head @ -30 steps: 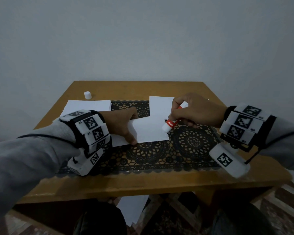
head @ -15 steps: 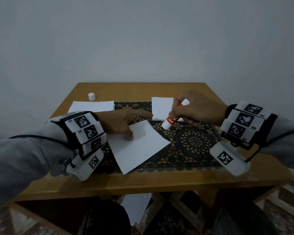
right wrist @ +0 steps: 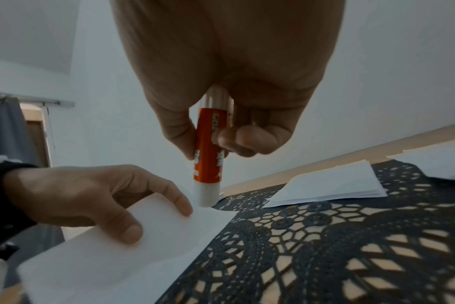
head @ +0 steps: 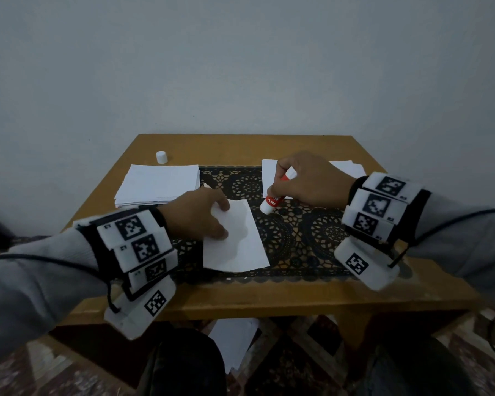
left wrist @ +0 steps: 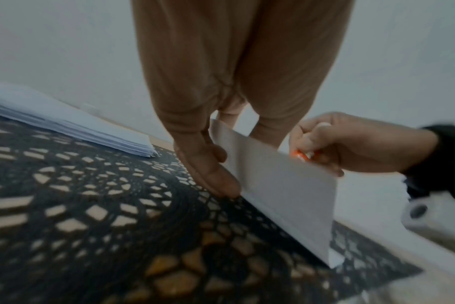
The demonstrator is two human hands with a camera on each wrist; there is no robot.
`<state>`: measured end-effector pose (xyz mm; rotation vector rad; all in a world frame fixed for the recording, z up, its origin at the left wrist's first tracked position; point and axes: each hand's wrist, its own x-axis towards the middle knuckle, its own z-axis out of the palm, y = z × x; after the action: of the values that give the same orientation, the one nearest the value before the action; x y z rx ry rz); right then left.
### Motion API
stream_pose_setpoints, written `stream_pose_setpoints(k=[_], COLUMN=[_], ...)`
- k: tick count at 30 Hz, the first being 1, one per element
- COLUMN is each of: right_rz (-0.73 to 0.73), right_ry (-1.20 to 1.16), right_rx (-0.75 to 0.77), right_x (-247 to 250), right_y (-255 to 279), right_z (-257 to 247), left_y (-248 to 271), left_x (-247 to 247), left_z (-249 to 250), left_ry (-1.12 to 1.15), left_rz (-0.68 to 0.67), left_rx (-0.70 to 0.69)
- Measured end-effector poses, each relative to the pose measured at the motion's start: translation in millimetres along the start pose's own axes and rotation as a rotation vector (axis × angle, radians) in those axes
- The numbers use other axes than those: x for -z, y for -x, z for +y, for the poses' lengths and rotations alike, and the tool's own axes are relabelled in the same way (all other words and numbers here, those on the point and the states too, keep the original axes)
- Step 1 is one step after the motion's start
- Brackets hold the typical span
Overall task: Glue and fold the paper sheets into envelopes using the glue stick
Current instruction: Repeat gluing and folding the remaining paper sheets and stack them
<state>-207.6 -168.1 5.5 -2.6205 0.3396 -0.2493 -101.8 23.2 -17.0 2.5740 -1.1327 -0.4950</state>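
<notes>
hands [head: 200, 217] w/ sheet [head: 237, 244] btwn them

Two hands are at work over one wooden table [head: 240, 298] covered by one dark lace mat [head: 297, 238]. I count one glue stick [head: 272, 202], one loose white cap [head: 161, 157], and one single sheet of paper [head: 237, 244]. There are two paper stacks on the table, one at the left [head: 157, 185] and one at the right [head: 269, 175], plus some sheets on the floor [head: 235, 338], too few showing to count.
</notes>
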Motion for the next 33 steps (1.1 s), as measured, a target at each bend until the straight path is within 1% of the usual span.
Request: stream_pose_setpoints(k=[2, 5, 10, 15, 18, 25, 28, 33], right_rz=[0.001, 0.012, 0.005, -0.017, -0.041, -0.111, -0.149, -0.172], right_ry=[0.042, 0.065, 0.187, 0.203, 0.202, 0.184, 0.15, 0.132], right_rx=[0.008, 0.047, 0.066, 0.032, 0.041, 0.051, 0.052, 0.078], right_x=[-5, -13, -27, -39, -39, -39, -37, -34], right_y=[-4, -13, -39, -52, -55, -46, -33, -8], right_z=[-5, -15, -24, -24, -25, -34, -34, -31], left_y=[1, 1, -1, 0, -2, -4, -3, -3], left_x=[-7, -10, -9, -9, -8, -9, -9, -9], left_z=[1, 4, 7, 4, 2, 0, -1, 1], left_ry=[-0.017, -0.017, -0.052, -0.086, -0.086, -0.078, -0.072, -0.071], left_rz=[-0.046, -0.06, -0.082, -0.075, -0.091, -0.088, -0.091, -0.094], left_rx=[0.025, 0.04, 0.027, -0.021, -0.024, -0.03, -0.024, -0.022])
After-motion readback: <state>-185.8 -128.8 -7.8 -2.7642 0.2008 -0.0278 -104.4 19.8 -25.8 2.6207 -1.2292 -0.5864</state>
